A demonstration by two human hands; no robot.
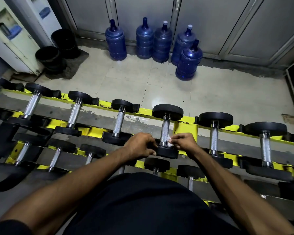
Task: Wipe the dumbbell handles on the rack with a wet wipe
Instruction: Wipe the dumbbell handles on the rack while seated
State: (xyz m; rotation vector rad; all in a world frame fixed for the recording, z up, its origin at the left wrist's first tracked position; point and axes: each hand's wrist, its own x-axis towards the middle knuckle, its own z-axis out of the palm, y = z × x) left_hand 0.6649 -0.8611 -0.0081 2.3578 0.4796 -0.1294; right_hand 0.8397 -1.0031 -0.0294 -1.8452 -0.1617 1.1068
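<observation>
Now wiping on the rack (185, 128), top rail: seven dumbbells in view.
I have my left grip (141, 146) curled round the near head of the fifth dumbbell (165, 131); my right grip (183, 143) pinches the wipe (169, 139) against its handle. Five blue jugs (115, 43) stand on the floor (126, 78), and two black bins (47, 56), contents too dark to tell.

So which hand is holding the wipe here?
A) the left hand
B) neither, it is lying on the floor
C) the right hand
C: the right hand pinches the white wipe against the metal handle, while the left hand grips the black near end of that dumbbell.
</observation>
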